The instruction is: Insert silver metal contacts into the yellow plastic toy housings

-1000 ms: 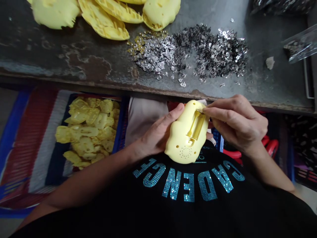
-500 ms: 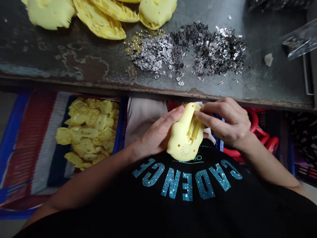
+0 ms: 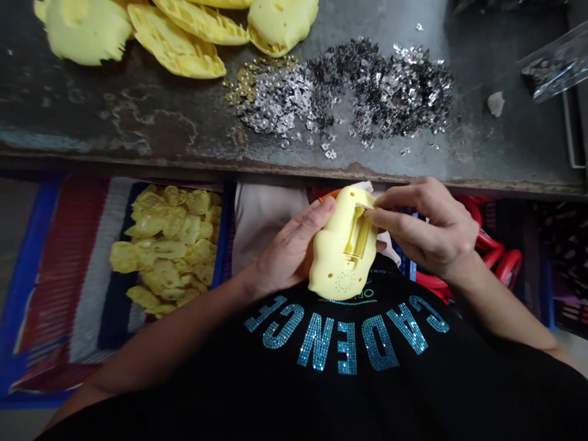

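Observation:
My left hand (image 3: 289,248) cradles a yellow plastic toy housing (image 3: 333,272) from below and the side, with the thumb along its upper edge. The housing's back faces up, showing a long battery compartment (image 3: 357,234), and a dotted speaker grille and round holes near its lower end. My right hand (image 3: 425,226) is at the compartment's upper end, its thumb and fingers pinching a small metal contact (image 3: 362,207). The fingertips partly hide the contact.
Above the hands is a worn steel table edge (image 3: 275,168), bearing a heap of small metal contacts (image 3: 340,92) and yellow housing shells (image 3: 177,46). A blue crate (image 3: 221,245) of yellow parts stands at lower left. Red handles (image 3: 508,266) lie at right.
My right hand has shifted from the housing's side to the top of its compartment, with the fingertips now at the metal contact. The housing has turned slightly in my left hand.

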Motion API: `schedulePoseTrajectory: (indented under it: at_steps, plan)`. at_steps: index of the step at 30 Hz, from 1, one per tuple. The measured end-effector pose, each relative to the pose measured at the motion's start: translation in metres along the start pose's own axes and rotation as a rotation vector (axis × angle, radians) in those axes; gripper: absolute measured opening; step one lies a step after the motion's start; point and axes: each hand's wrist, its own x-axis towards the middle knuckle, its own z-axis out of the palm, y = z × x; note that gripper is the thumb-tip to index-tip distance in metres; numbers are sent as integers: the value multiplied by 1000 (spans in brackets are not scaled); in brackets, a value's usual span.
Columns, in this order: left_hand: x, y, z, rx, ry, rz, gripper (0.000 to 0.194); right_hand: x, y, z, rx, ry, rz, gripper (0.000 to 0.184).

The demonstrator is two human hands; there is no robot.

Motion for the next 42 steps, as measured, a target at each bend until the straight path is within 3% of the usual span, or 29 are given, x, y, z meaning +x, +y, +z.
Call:
schedulePoseTrajectory:
  at_steps: [4, 9, 11, 14, 19, 24, 28, 31, 33, 37, 40, 42]
  plan:
    - [0, -2, -5, 55, 38, 13, 52, 0, 0, -1, -50, -29, -40, 14]
    - [0, -4, -5, 24, 12, -32, 58, 6, -3, -5, 255, -69, 205, 23]
    - [0, -4, -2, 2, 5, -32, 52, 9, -4, -4, 280, -35, 224, 25]
    - [0, -5, 2, -18, 51, 22, 46, 11, -4, -1, 205, -16, 187, 24]
    - [2, -6, 2, -35, 37, 28, 51, 8, -6, 3, 3, -46, 49, 26]
    - [4, -6, -5, 35, 109, 53, 55, 2, -12, 7, -102, -45, 51, 24]
    - [5, -2, -6, 67, 125, 14, 67, 4, -7, 2, 221, -88, 250, 31]
    - [5, 1, -3, 82, 76, -28, 91, 12, 8, -5, 521, -104, 441, 30]
    - [5, 1, 0, 114, 62, 2, 95, 19, 17, -9, 594, -153, 479, 33]
    - [5, 0, -2, 204, 46, 112, 75, 34, 23, -16, 534, -318, 433, 27]
    - [6, 0, -9, 331, 4, 187, 59, 36, 19, -16, 384, -346, 372, 25]
    - [4, 1, -14, 433, -26, 227, 58, 31, 15, -12, 294, -313, 323, 25]
